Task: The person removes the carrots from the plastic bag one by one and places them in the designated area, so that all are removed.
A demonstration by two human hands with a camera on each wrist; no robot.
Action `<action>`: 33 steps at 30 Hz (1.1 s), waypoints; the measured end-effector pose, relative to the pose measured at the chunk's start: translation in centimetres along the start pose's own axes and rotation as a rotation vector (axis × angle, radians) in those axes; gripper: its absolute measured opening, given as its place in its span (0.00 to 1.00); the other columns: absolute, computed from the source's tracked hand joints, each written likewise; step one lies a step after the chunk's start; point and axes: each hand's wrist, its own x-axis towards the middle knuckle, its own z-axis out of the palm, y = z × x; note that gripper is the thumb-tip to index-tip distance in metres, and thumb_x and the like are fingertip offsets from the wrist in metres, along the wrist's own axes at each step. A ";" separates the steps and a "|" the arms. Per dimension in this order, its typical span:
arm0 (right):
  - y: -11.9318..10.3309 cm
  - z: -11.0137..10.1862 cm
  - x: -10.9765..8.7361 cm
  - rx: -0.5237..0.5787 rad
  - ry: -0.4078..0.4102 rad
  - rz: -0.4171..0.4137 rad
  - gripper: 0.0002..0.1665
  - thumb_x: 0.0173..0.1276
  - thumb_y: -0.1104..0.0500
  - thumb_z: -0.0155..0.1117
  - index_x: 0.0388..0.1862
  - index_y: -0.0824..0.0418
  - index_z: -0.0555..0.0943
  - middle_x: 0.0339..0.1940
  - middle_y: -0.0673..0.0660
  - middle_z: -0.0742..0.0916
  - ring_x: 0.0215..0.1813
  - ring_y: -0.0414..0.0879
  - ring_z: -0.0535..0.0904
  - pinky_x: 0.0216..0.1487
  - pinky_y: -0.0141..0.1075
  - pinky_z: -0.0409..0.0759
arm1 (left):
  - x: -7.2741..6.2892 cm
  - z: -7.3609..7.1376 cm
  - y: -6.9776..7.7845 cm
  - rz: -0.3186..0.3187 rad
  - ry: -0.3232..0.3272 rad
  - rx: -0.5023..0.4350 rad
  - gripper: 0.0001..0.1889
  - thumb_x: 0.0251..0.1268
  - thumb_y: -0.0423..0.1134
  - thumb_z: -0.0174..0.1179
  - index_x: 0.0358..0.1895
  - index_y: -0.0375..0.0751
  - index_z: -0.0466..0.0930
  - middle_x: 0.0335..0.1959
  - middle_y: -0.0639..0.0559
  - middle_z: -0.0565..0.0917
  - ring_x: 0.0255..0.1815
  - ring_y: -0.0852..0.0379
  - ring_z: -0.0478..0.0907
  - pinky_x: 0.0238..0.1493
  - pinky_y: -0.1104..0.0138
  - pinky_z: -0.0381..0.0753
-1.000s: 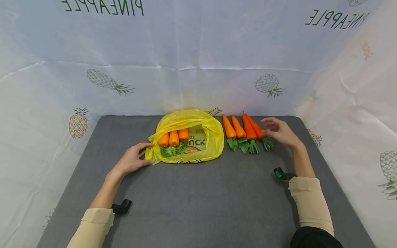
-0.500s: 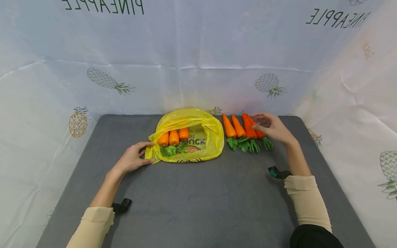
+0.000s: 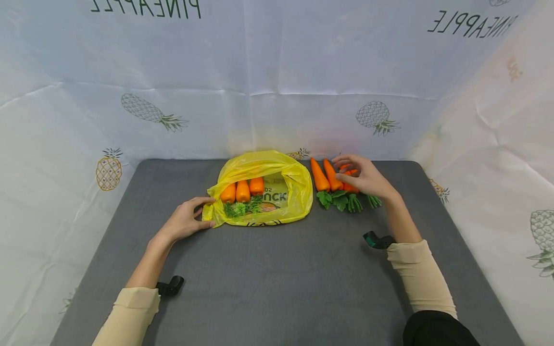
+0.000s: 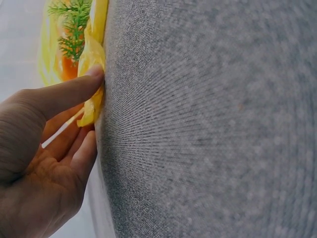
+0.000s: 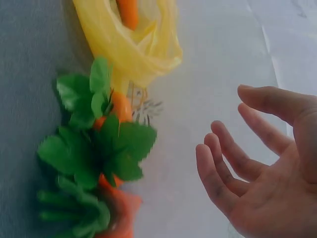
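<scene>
A yellow plastic bag (image 3: 298, 202) lies on its side with its mouth towards me. Three orange carrots (image 3: 243, 193) with feathery green tops (image 4: 74, 29) show inside it. My left hand (image 3: 186, 221) holds the bag's left edge between thumb and fingers, as the left wrist view also shows. To the right of the bag lie several carrots (image 3: 319, 177) in a row, their green leaves (image 5: 99, 148) towards me. Over the right part of that row hovers my right hand (image 3: 365, 178), fingers loosely bent and apart, holding nothing. It partly hides the two rightmost carrots.
Everything rests on a grey cloth-covered table (image 3: 277, 274). A white curtain (image 3: 277, 72) with pineapple prints hangs right behind its far edge and along both sides. Black wrist cameras sit on the left forearm and the right forearm.
My right hand has moved left, from the right end of the carrot row to above the carrots. The left hand, the bag and the carrots have stayed in place.
</scene>
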 end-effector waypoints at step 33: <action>-4.3 7.5 4.6 0.092 -0.096 -0.123 0.26 0.80 0.60 0.69 0.72 0.66 0.77 0.66 0.68 0.85 0.63 0.61 0.85 0.64 0.60 0.88 | 0.1 0.1 -0.5 0.002 0.002 0.017 0.36 0.68 0.30 0.75 0.77 0.32 0.73 0.81 0.27 0.69 0.84 0.28 0.64 0.81 0.42 0.75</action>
